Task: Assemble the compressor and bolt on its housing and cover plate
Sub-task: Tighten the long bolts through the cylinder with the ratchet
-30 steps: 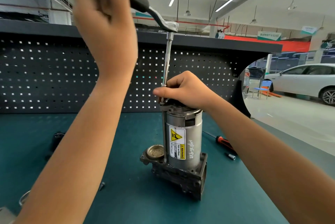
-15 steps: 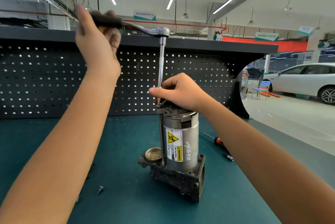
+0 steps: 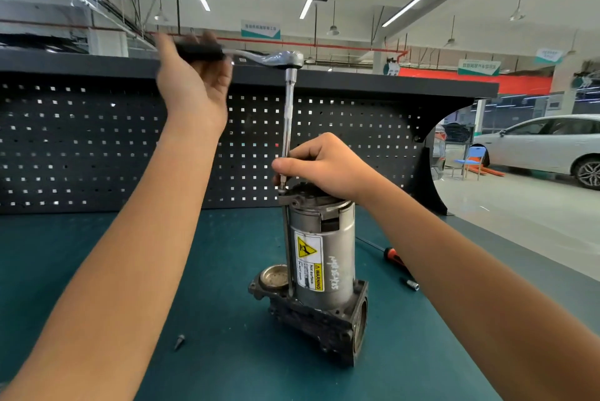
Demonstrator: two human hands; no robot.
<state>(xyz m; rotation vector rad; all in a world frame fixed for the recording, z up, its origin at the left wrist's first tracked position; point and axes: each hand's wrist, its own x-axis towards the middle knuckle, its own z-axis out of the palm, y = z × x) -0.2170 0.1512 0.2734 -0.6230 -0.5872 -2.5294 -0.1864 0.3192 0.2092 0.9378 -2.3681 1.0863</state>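
Head view: the compressor (image 3: 324,254) stands upright near the middle of the green counter (image 3: 113,271), its silver motor can on a dark cast base, with the warning label facing the camera. A long through-bolt (image 3: 287,258) runs down the can's left side into the base.

An extension bar (image 3: 287,121) rises almost vertically from the top of that bolt, in line with it, and ends at the head of a ratchet (image 3: 279,58). The ratchet's handle lies level and points left from the head.

The left hand (image 3: 194,89) is raised well above the compressor. Its fingers are wrapped round the black grip, though blur hides the exact hold. The right hand (image 3: 324,167) sits on the compressor's top end, thumb and fingers (image 3: 285,167) pinching the foot of the bar where it meets the bolt head.

The bolt's long axis is upright, directly below the right hand and lower and to the right of the left. The next stroke is therefore probably a flat swing of the handle about that axis, while the nearer right hand keeps the bar plumb. Whether the bolt is fully seated cannot be told.

A screwdriver (image 3: 394,256) and a small socket (image 3: 411,284) lie to the right of the compressor, and a loose bolt (image 3: 179,341) lies to the front left.
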